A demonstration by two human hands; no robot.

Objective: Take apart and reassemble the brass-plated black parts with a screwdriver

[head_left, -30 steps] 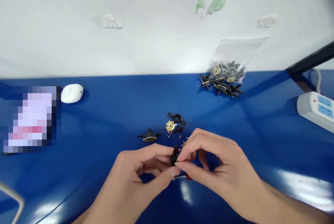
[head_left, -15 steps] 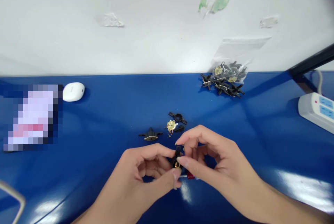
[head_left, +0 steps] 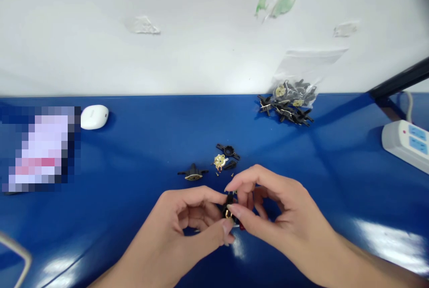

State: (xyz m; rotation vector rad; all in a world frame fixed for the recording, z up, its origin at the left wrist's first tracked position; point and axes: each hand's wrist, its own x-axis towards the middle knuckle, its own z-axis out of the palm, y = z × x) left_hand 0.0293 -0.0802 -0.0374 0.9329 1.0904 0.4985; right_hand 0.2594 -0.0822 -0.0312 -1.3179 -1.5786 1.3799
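A small black plastic part with brass-coloured metal on it [head_left: 229, 199] is pinched between both hands above the blue table. My left hand [head_left: 167, 225] grips it from the left between thumb and index finger. From the right, the thumb and index finger of my right hand [head_left: 284, 198] close on its upper side. Fingers cover much of the part. Below it, a thin metal shaft with a red end [head_left: 241, 226] shows in part, mostly hidden by my right hand. Just beyond lie a brass disc [head_left: 220, 161], a black ring with two arms [head_left: 228, 150] and tiny screws [head_left: 232, 175].
An assembled black piece [head_left: 193, 172] stands left of the loose parts. Toward the wall, a clear plastic bag [head_left: 306, 66] and a pile of black pieces [head_left: 290, 112] lie together. A white case [head_left: 94, 117] sits at left beside a blurred-out device; a power strip [head_left: 404, 142] is at right.
Both hands have shifted very slightly downward with the black part, whose brass metal shows a bit more. Less of the red end is visible, and a tiny screw near my right fingers has come into view.
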